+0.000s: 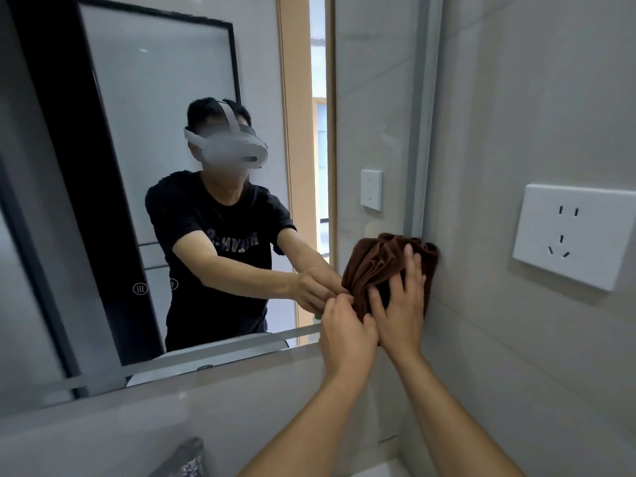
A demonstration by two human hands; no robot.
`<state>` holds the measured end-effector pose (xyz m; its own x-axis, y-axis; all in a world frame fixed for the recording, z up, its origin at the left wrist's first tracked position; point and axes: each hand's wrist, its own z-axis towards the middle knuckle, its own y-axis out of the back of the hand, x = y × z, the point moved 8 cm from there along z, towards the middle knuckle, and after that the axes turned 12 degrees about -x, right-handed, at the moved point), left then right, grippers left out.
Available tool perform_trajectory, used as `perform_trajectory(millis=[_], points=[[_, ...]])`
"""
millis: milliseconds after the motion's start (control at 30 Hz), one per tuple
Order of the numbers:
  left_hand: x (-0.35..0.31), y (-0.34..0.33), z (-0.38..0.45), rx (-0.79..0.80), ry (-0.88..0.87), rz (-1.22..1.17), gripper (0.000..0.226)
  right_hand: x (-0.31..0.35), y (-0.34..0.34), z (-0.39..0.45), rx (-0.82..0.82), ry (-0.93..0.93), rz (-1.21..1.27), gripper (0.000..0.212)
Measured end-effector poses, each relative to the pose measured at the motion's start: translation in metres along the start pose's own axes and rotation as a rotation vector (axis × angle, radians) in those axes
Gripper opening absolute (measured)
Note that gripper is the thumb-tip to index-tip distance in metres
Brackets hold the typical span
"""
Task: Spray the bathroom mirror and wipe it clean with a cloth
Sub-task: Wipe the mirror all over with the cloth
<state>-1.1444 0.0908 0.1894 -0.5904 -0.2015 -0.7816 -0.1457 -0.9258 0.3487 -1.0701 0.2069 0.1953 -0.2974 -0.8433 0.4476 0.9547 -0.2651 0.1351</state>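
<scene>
both your arms reach forward and up toward the lower right corner of the mirror [206, 166]. your right hand [401, 304] lies flat on the brown cloth [375, 266], fingers straight and spread wide, the tips pointing up, pressing the bunched cloth against the glass. your left hand [346, 330] sits just beside it, touching it at the thumb side; its fingers are curled and pinch the cloth's lower left edge, the knuckles facing you.

the cloth is crumpled into folds and sits right at the mirror's right edge, its top right fold spilling over the frame strip onto the tiled wall [516, 339]. the mirror's bottom edge runs just under your left hand.

to the right there is little room: the side wall meets the mirror right at the cloth, and a white socket [573, 235] is mounted on it, near the cloth but apart from it. to the left and above, the glass stretches wide, showing your own reflection with both arms meeting the cloth.
</scene>
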Motion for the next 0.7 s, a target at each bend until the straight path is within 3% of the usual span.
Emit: perform_trajectory(millis=[200, 300, 400, 600, 700], points=[[-0.011, 0.011, 0.0, -0.016, 0.039, 0.069, 0.007, 0.005, 0.009, 0.005, 0.052, -0.047, 0.032, 0.065], [-0.019, 0.014, -0.005, -0.002, 0.007, -0.002, 0.01, 0.009, 0.017, 0.008, 0.064, -0.082, 0.086, 0.065], [-0.036, 0.027, -0.003, 0.013, -0.114, -0.054, 0.014, 0.015, 0.028, 0.009, 0.097, -0.187, 0.152, 0.066], [-0.076, 0.092, 0.023, 0.099, -0.47, 0.225, 0.017, 0.039, 0.042, 0.004, 0.283, -0.502, 0.405, 0.062], [-0.081, 0.133, 0.039, 0.186, -0.565, 0.409, 0.019, 0.056, 0.048, 0.005, 0.371, -0.556, 0.261, 0.085]])
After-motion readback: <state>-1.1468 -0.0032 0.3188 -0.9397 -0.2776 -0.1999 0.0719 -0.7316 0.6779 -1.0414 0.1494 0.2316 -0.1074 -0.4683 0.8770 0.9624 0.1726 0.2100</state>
